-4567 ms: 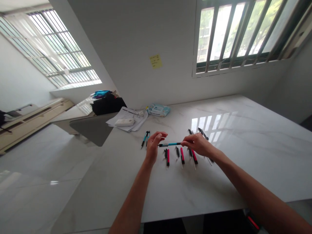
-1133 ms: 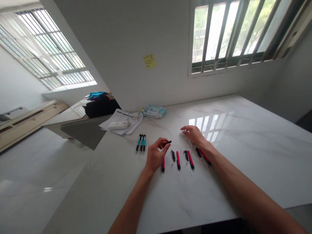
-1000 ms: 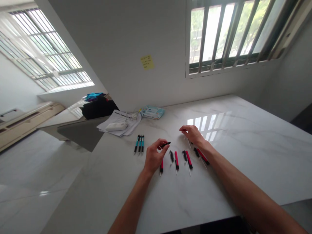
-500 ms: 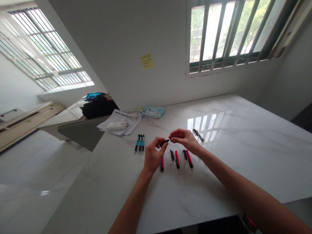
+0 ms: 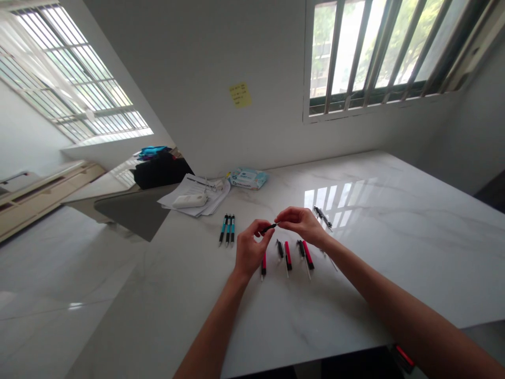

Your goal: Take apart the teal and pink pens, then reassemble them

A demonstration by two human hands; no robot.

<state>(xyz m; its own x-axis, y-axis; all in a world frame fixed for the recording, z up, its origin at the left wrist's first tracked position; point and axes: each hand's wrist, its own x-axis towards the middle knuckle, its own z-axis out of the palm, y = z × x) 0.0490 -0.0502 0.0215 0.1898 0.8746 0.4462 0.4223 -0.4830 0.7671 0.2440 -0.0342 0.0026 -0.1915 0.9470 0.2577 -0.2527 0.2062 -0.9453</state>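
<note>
Head view, left hand (image 5: 249, 251) pinching black pen part (image 5: 269, 228), right hand (image 5: 300, 225) pinching its far tip

You hold a short, slim black pen piece (image 5: 269, 227) in the air, nearly level, its right end tipped a little upward (too small to say which part it is). Your left hand (image 5: 250, 251) pinches its left end; your right hand (image 5: 300, 225) pinches its right end.

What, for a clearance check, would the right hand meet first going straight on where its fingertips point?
Probably the black pen piece pinched in the left hand; the right hand looks almost touching it.
</note>
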